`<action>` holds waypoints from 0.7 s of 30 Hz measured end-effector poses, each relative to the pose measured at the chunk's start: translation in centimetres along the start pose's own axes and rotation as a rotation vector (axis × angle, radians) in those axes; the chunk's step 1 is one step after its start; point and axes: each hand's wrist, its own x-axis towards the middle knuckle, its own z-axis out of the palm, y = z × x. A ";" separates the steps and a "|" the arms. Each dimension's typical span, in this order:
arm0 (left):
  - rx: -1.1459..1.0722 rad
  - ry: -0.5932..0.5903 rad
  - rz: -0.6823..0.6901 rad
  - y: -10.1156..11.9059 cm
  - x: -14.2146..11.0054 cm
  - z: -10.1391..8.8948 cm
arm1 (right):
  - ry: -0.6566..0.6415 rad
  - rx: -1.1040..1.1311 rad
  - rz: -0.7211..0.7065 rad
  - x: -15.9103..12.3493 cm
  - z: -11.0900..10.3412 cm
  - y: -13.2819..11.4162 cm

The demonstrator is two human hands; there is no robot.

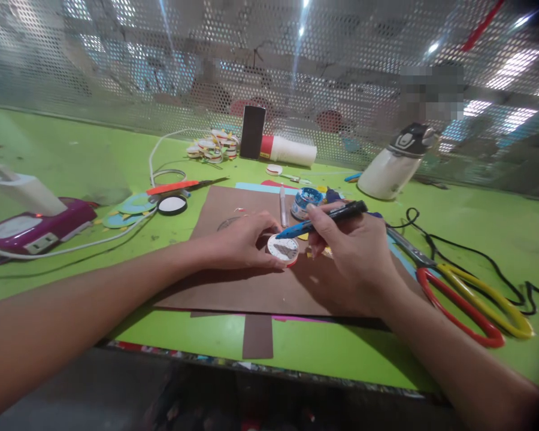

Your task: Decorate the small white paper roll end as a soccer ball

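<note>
My left hand (245,242) is closed around a small round white disc (282,246), with thumb and fingers on its edge. The disc has small dark marks near its rim, a shadow across its face and a red edge underneath. My right hand (357,254) grips a blue-and-black marker (344,213). Its blue end points left and meets or hovers just over the disc's upper part; contact cannot be made out. Both hands are above a brown sheet (247,293). Just behind them are an open blue paint jar (306,203) and a slim clear tube (282,206).
Scissors (460,299) with red and yellow handles lie at right beside a black cord. A white bottle (386,170) stands behind. A phone (253,133), a white-and-red cup (294,151) and stacked discs (213,146) are at the back. A purple power strip (38,230) sits left.
</note>
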 end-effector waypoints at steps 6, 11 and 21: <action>-0.019 0.006 -0.018 -0.2 0.0 0.1 | -0.018 0.017 0.069 -0.1 -0.1 0.0; -0.021 0.010 -0.036 0.0 -0.1 0.1 | -0.060 0.028 0.095 -0.2 -0.3 -0.6; 0.017 0.011 -0.023 0.0 -0.1 0.0 | -0.058 0.006 0.117 -0.1 0.3 0.7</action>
